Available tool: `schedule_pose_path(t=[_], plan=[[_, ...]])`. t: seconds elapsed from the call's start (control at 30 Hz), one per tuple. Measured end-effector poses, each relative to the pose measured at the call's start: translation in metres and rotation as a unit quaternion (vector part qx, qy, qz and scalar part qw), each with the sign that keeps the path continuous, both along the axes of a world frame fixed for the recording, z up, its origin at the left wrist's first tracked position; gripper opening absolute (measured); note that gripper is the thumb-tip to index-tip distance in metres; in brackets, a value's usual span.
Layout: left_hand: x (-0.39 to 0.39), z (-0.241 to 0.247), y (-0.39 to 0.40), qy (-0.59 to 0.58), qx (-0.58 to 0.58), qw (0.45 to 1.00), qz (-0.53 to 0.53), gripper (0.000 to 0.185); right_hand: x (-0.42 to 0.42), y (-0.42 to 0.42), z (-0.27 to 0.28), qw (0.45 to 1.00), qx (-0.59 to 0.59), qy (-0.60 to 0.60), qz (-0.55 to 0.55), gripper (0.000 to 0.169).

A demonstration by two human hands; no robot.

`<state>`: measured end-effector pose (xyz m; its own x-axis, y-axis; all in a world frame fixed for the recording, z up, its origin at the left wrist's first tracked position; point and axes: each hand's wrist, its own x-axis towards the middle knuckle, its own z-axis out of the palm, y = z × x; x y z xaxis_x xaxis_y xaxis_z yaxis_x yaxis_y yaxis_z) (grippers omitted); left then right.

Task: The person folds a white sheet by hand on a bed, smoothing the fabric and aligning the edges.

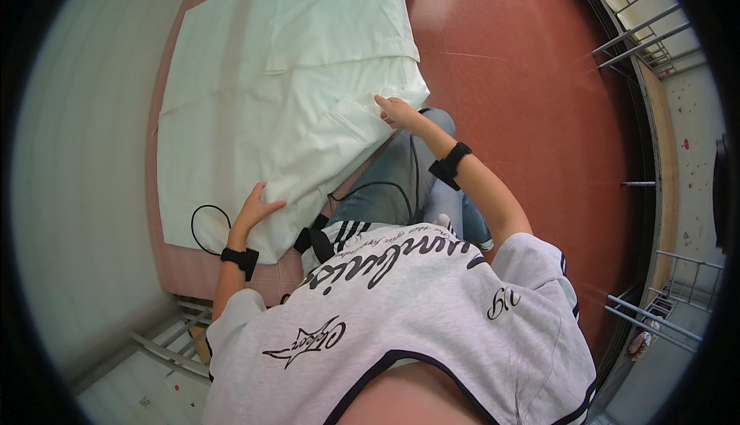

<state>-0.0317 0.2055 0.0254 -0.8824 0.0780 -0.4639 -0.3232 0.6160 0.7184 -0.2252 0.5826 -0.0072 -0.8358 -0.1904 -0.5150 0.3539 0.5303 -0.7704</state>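
A large white cloth (231, 130) lies spread over a pink bed or mat, with wrinkles and a folded-over layer towards its far end. My right hand (396, 112) pinches the gathered edge of the cloth between thumb and fingers, near its right corner beside my knee. Lower left, my left hand (258, 208) rests at the near part of the cloth, its thumb and fingers apart and nothing seen between them. A black strap with a small device sits on each wrist.
A pale wall (98, 124) runs along the left. The red floor (520, 78) stretches to the right, towards metal bed frames with rails (642, 38). A black cable (195, 222) loops beside my left wrist, and another crosses my jeans (370, 188).
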Motion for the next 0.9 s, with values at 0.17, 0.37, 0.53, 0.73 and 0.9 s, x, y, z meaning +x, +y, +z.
schedule_pose_path(t=[0.17, 0.37, 0.53, 0.73, 0.9], plan=[[0.023, 0.004, 0.002, -0.039, 0.091, 0.989, 0.106, 0.046, 0.017, -0.018, 0.009, 0.995, 0.057, 0.059, 0.049, 0.075], [0.025, 0.031, 0.020, 0.052, 0.131, 0.989, 0.034, 0.038, 0.015, 0.002, 0.012, 0.987, 0.102, 0.100, 0.068, 0.081], [0.036, 0.042, 0.020, -0.020, 0.125, 0.988, -0.084, 0.045, 0.023, -0.003, 0.029, 0.965, 0.105, 0.208, 0.121, 0.097], [0.048, 0.037, 0.013, -0.021, 0.085, 0.980, -0.181, 0.070, 0.006, -0.024, 0.034, 0.989, 0.078, 0.014, 0.127, 0.097], [0.056, 0.025, -0.055, -0.172, -0.255, 0.924, -0.228, 0.056, 0.015, -0.032, 0.072, 0.983, -0.068, -0.077, 0.152, 0.099]])
